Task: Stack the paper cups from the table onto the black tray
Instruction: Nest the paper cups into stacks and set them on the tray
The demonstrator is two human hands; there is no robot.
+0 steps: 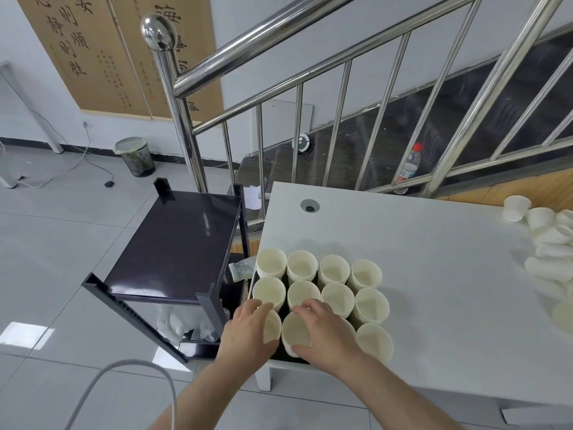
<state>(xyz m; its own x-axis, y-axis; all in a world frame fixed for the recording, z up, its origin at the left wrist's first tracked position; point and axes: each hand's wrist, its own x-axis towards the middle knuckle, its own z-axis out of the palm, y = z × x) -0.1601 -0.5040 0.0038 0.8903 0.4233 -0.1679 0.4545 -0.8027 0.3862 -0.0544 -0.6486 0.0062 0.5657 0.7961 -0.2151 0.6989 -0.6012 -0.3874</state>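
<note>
Several stacks of cream paper cups (335, 268) stand upright in rows on a black tray (288, 355) at the near left corner of the white table (434, 259); only slivers of the tray show between them. My left hand (248, 330) grips the front-left stack (272, 325) from its left side. My right hand (325, 333) holds the neighbouring front stack (296, 332), fingers over its far rim and thumb at its near side. A heap of loose cups (548, 243) lies tumbled at the table's right edge.
A black shelf cart (173, 240) stands just left of the table. Behind the table runs a steel stair railing (341, 66) with a plastic bottle (409, 164) behind it. A bin (136, 156) sits on the tiled floor. A white cable (124, 377) arcs near the bottom left.
</note>
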